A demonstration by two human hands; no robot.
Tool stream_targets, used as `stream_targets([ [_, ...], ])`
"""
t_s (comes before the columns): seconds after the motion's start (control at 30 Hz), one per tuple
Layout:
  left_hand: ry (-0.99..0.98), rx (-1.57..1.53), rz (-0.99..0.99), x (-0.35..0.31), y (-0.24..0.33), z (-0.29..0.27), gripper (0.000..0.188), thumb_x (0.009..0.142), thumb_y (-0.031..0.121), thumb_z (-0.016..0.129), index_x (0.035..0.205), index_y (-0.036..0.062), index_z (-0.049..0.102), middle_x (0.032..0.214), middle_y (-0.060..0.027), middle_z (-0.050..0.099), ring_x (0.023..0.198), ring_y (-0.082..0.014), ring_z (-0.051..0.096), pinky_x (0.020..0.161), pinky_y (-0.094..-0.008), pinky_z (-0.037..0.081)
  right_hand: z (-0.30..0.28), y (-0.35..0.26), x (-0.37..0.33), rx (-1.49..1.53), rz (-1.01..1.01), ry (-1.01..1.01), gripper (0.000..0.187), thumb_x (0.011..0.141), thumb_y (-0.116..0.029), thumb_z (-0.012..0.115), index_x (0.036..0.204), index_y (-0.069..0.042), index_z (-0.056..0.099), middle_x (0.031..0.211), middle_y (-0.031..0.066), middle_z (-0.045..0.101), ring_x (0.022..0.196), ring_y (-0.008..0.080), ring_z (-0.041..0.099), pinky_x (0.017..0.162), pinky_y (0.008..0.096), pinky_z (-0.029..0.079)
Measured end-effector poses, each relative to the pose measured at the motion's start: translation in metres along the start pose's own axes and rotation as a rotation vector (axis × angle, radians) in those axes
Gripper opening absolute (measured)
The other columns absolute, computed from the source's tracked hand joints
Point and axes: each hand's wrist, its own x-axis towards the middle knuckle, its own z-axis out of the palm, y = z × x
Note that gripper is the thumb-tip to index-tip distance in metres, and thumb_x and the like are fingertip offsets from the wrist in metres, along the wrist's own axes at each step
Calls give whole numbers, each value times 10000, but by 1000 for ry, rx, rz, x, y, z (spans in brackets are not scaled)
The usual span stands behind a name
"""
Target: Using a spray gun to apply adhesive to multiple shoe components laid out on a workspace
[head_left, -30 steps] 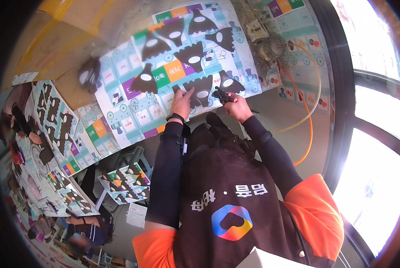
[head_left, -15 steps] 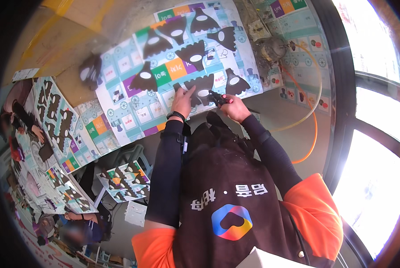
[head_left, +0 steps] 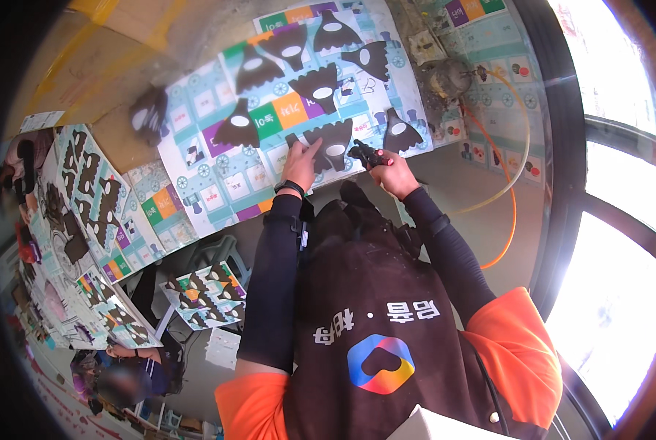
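Observation:
My left hand (head_left: 298, 163) rests at the near edge of the printed sheets, fingers stretched out against the left side of a black scalloped cutout (head_left: 331, 147) with a white oval. In my closed right hand (head_left: 394, 176) is a small black hand tool (head_left: 368, 155) with red parts; its exact kind is unclear. The tool's front end is just right of that cutout. Farther right lies another black cutout (head_left: 401, 135), narrow at the top and wavy along the bottom. Several similar cutouts lie beyond my hands on the colourful printed sheets (head_left: 234, 187).
A metal container (head_left: 446, 79) stands right of the sheets, with an orange hose (head_left: 516, 213) and a yellowish hose (head_left: 524, 139) looping nearby. Cardboard (head_left: 86, 66) lies at the far left. Co-workers sit at a left-hand table with more cutouts (head_left: 97, 194). A window frame (head_left: 562, 169) borders the right.
My right hand and the tool have shifted slightly right, uncovering more of the cutout by my left hand. The cutout at far right has also moved right. A co-worker's arm has drawn back.

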Motion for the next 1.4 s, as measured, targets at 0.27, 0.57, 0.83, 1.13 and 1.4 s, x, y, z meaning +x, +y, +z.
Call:
stream_targets([
  [0.27,11,11,15,-4,-3,-10,517,761,-26,610,1244,150,550,971,-115,499,915,-305,535,799,-378,465,-1,-25,-14,-46,30,-123,224,661,-117,556,853,-15,613,693,115,626,614,224,584,558,342,461],
  [0.57,171,-25,44,-52,-29,-52,197,799,39,595,995,56,615,908,-99,565,897,-301,566,767,-390,479,40,-56,-23,245,76,-210,285,693,-80,539,966,-20,592,770,56,642,589,115,540,455,265,434],
  [0.83,-116,265,234,-83,-53,-49,470,717,-31,522,1186,-2,539,1228,-103,481,1136,-279,466,952,-350,433,84,-73,5,-97,-73,-14,256,767,-197,605,928,1,587,802,243,609,806,437,570,691,435,452],
  [1.13,-123,268,193,-88,-48,-51,519,717,-38,524,1235,-6,498,1282,-110,458,1183,-273,435,983,-351,411,84,-72,11,-99,69,-182,274,780,-211,601,968,-11,609,745,201,621,718,356,612,656,397,463],
  [1.4,-136,231,177,-87,-44,-53,519,724,-50,504,1242,-13,490,1289,-124,453,1189,-287,429,998,-363,392,86,-67,15,-8,-52,-144,192,761,-184,606,835,-8,588,612,130,571,560,242,565,557,343,443],
])
